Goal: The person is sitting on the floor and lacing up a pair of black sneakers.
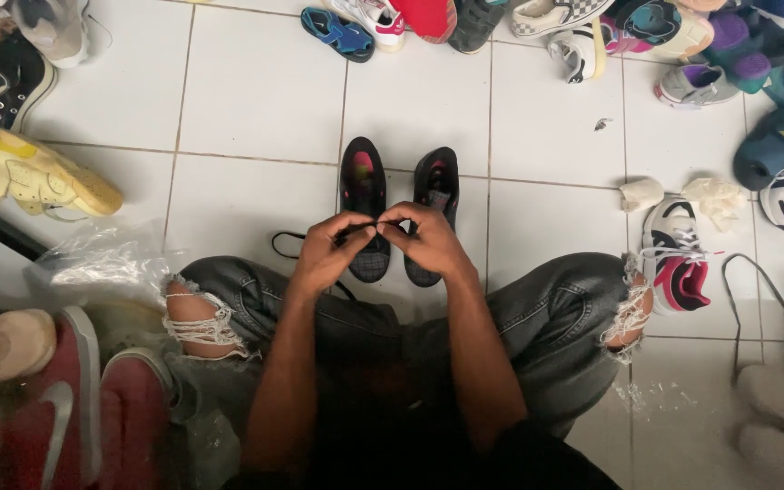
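Observation:
I sit cross-legged on a white tiled floor in torn grey jeans. A pair of black shoes with pink lining stands in front of my legs, the left shoe (pixel 363 195) and the right shoe (pixel 435 195) side by side, toes toward me. My left hand (pixel 330 251) and my right hand (pixel 426 238) meet just above the shoes' toes, fingertips pinched together on a black shoelace (pixel 288 240). The lace trails off to the left and loops on the floor by my knee.
Many loose shoes ring me: a pile at the top and right edge, a white, black and pink sneaker (pixel 675 259) by my right knee, red sneakers (pixel 70 399) at lower left, a yellow shoe (pixel 38 174), a clear plastic bag (pixel 102 263), a black lace (pixel 750 299).

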